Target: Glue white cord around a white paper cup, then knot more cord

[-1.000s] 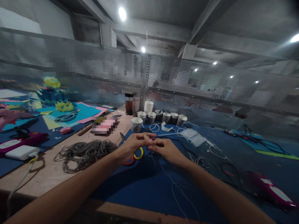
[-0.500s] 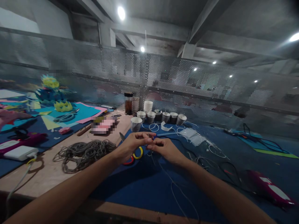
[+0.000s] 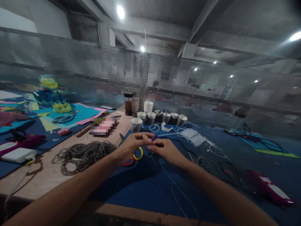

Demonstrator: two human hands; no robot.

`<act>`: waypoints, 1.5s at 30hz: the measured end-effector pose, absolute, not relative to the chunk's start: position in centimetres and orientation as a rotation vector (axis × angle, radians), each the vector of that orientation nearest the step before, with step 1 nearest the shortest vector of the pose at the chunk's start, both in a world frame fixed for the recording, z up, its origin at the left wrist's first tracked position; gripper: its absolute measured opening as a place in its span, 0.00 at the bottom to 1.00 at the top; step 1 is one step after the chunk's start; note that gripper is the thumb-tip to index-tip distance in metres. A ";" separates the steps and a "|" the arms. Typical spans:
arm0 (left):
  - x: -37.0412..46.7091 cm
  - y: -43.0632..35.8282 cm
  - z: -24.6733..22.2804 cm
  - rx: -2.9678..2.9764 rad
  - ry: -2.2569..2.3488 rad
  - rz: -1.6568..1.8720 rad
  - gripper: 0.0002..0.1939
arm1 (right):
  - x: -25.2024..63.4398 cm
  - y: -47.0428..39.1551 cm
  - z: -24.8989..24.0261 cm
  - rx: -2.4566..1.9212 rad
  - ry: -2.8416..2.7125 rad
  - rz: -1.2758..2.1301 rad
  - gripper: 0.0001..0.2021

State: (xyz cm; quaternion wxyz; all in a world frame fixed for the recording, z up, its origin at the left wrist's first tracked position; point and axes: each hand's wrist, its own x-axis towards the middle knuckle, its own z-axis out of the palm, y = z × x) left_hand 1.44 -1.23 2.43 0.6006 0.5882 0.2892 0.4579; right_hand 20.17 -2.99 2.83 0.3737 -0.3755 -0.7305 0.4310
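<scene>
My left hand [image 3: 135, 144] and my right hand [image 3: 166, 150] meet fingertip to fingertip over the blue mat [image 3: 141, 188]. Both are closed in a pinch. A small blue piece [image 3: 154, 137] shows between the fingertips; what each hand grips is too small to make out. Thin grey cord [image 3: 174, 182] hangs below the fingers and runs over the mat towards its front edge. Scissors with a red and a yellow handle ring [image 3: 138, 153] lie partly under my left hand, their blade tip showing beyond it.
A bundle of grey cord [image 3: 87, 153] lies left on the wooden board [image 3: 47, 179]. Several paper cups [image 3: 136, 125] stand behind the hands, near a dark-lidded jar [image 3: 128, 104]. Purple devices [image 3: 270, 188] lie at both sides. Coloured paper [image 3: 90, 113] lies back left.
The view has shifted slightly. The fingertips have moved a little, and the blue piece between them shows more clearly. Both hands stay together.
</scene>
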 end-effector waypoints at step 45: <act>1.3 -1.0 2.2 1.282 0.606 1.025 0.11 | 20.5 -3.1 3.3 -0.950 -1.894 1.184 0.14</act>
